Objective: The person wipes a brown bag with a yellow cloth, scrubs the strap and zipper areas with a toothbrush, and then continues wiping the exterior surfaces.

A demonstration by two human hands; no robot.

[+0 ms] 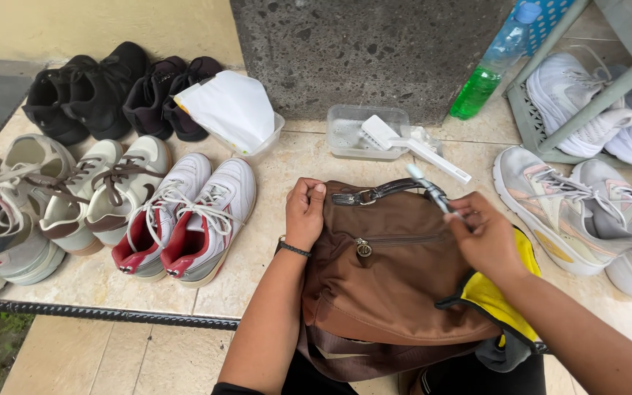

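1. My left hand (305, 212) rests on the top left corner of the brown bag (393, 271), fingers curled together and pressing the fabric; a dark band sits on that wrist.
2. My right hand (486, 238) is over the bag's upper right, fingers pinched shut on a thin brush (429, 187) whose pale tip points up-left, just past the bag's handle (374, 193).
3. The bag lies on my lap and against the edge of the tiled ledge (287, 161), zip pocket facing up; a yellow cloth (495, 296) shows under its right side.
4. Just behind the bag stands a clear tray (349, 135) with a white brush (411, 143) lying across it — near the brush tip, not touching it.
5. Left of the tray, a clear tub (266, 146) holds a white bag (232, 106).
6. A clear bottle (493, 66) with green liquid and a blue cap leans at the stone block (367, 51) beside a rack (587, 95) with white shoes (594, 88) on its low shelf.
7. Right of the bag — pale grey trainers (572, 212), close to my right wrist.
8. Left of it, white and red sneakers (188, 219), then cream ones (104, 190), grey ones (9, 212) and black shoes (111, 88) at the back.
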